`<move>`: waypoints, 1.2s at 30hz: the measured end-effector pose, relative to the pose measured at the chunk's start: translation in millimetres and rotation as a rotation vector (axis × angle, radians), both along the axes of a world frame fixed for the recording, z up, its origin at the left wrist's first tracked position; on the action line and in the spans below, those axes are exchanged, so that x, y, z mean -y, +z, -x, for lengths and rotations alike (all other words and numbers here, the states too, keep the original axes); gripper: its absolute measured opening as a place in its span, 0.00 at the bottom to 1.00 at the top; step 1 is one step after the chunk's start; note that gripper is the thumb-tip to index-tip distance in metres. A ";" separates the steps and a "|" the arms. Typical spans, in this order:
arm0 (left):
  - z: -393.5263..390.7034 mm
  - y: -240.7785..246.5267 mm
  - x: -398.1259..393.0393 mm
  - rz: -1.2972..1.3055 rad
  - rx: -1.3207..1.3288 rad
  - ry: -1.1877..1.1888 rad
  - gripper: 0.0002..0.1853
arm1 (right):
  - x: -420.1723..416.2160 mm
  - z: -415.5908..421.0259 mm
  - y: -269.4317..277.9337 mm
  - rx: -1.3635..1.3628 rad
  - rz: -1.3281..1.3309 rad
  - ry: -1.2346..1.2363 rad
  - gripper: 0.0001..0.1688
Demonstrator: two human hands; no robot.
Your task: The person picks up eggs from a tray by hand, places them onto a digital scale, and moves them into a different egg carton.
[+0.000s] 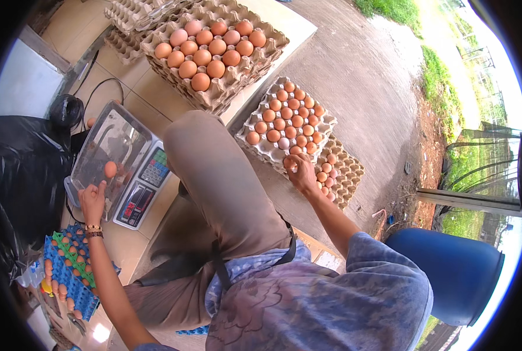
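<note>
A brown egg (110,169) lies in the clear plastic tray of a digital scale (140,188). Just below that egg is my left hand (93,197), its fingers over the tray's edge; whether they hold anything is not plain. On my other side, my right hand (301,174) has its fingers around an egg (290,164) at the near corner of a grey pulp egg tray (261,154). That tray is mostly filled with brown eggs. Partly under it lies a brown pulp tray (351,175) with several eggs, partly hidden by my right wrist.
A stack of pulp trays (226,94) topped with eggs stands on the tiled ledge (158,97). Blue plastic trays (70,281) with eggs are at lower left, near black plastic sheeting (24,175). My bent knee (199,140) rises between the scale and grey tray. A blue barrel (445,272) stands right.
</note>
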State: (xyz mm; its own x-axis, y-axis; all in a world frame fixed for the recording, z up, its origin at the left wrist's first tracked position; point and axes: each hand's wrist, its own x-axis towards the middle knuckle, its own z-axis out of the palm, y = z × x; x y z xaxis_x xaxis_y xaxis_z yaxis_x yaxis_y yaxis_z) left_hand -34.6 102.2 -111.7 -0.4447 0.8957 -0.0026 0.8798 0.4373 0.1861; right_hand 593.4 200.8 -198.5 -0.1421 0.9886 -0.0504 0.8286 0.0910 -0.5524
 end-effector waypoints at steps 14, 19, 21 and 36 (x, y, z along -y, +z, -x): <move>-14.5 106.7 108.3 -0.611 1.156 0.475 0.10 | -63.8 230.8 211.7 -0.817 -0.357 0.198 0.08; 8.0 84.1 114.4 -0.639 0.900 0.476 0.19 | -59.9 393.2 202.4 -0.539 -0.055 0.969 0.24; 11.3 75.8 109.3 -0.587 0.809 0.477 0.20 | -52.1 433.1 169.7 -0.266 -0.014 1.203 0.30; -1.5 54.3 76.6 -0.324 0.427 0.377 0.24 | -15.0 505.3 82.5 -0.050 -0.277 1.245 0.30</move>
State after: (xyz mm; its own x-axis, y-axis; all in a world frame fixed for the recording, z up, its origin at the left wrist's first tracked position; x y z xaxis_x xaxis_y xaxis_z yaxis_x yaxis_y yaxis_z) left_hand -33.1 25.6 -57.4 -0.7478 0.6639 -0.0046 0.4970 0.5643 0.6593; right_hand 88.1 215.8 -116.0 -0.9722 0.1636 0.1673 0.0802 0.9046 -0.4186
